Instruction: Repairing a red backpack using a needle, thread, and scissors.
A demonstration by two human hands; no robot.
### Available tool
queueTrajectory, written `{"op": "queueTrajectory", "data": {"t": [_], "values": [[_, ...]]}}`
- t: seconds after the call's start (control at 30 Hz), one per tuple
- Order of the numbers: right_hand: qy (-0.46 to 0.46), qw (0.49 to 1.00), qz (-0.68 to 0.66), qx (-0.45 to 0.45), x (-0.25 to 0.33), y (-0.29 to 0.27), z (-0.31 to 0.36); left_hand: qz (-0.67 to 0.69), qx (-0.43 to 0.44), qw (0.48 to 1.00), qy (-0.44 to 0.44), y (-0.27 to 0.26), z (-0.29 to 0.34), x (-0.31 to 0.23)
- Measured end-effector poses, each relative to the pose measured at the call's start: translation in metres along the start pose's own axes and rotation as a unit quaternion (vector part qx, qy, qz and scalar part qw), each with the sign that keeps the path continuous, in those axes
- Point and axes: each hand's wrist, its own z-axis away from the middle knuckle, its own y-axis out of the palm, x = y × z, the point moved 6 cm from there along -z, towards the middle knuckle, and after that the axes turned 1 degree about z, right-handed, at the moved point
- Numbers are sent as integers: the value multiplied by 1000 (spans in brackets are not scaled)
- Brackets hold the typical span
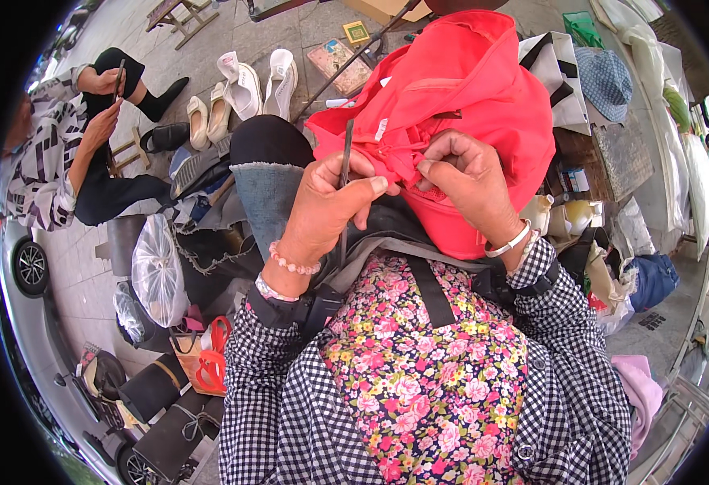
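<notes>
Across my lap lies a bright red cloth bag (pixel 476 89), bunched and folded open, with seams and a small white tag. My left hand (pixel 322 198) pinches a gathered bit of the red cloth between thumb and forefinger. A thin dark metal strip (pixel 348 149), like a narrow blade, passes upright through that same hand. Facing it, my right hand (pixel 471 182) is closed in a pinch on the bunched cloth, thumb against the fingers. Whatever lies between the fingertips is too small to make out. A dark grey cloth (pixel 395 230) covers my lap under the bag.
At far left a seated person (pixel 55 162) holds a thin object. Pale shoes (pixel 241 87) stand ahead of my knee. A clear plastic bag (pixel 158 271) and dark rolls (pixel 152 388) lie at left. At right are a blue hat (pixel 603 81), a wooden box (pixel 609 158) and folded denim (pixel 652 281).
</notes>
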Motion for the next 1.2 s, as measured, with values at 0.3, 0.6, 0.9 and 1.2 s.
{"op": "queueTrajectory", "data": {"t": [0.3, 0.6, 0.9, 1.2], "values": [[-353, 872, 336, -52, 93, 17, 19, -108, 16, 994, 23, 4, 10, -10], [-310, 776, 487, 252, 79, 13, -26, -103, -25, 994, 20, -2, 2, -9], [-29, 958, 218, 186, 45, -5, -34, -123, -53, 990, 45, 13, 9, -34], [-197, 937, 193, 215, 49, 6, -10, -25, -20, 995, -98, 24, -9, 2]]}}
